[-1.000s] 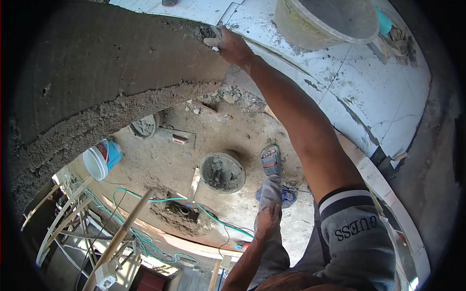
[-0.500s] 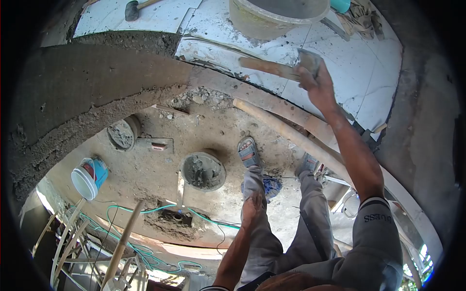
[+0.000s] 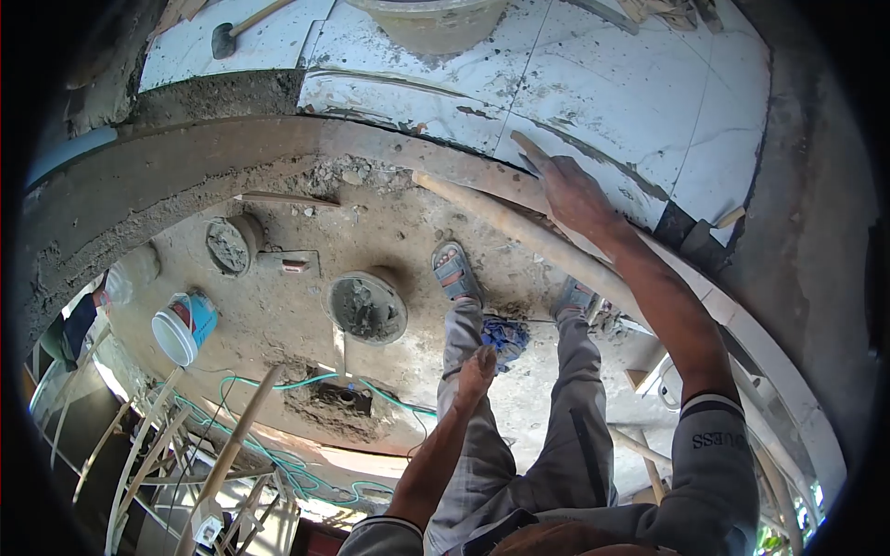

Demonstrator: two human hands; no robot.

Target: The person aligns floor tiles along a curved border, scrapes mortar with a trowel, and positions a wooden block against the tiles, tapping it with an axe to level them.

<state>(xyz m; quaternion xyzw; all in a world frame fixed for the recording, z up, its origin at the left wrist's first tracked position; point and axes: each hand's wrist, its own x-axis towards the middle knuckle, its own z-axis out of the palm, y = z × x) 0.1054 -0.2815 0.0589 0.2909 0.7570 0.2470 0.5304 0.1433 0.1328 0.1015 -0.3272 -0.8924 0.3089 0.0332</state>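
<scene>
One wooden-handled tool (image 3: 529,147) rides in the right hand (image 3: 577,200), fingers wrapped round it, above the edge of the white tiles (image 3: 626,79). It looks like a carrying step, and any shift from here calls for a steady grip. The left hand (image 3: 476,372), by the knee (image 3: 462,335): can't tell its fingers or hold. Earlier, the tool shows more, farther over the tiles.

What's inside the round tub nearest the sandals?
The tub holds a lumpy grey mix, with some inner wall showing around it. The mix covers the bottom, so its depth and anything buried in it can't be seen.
</scene>
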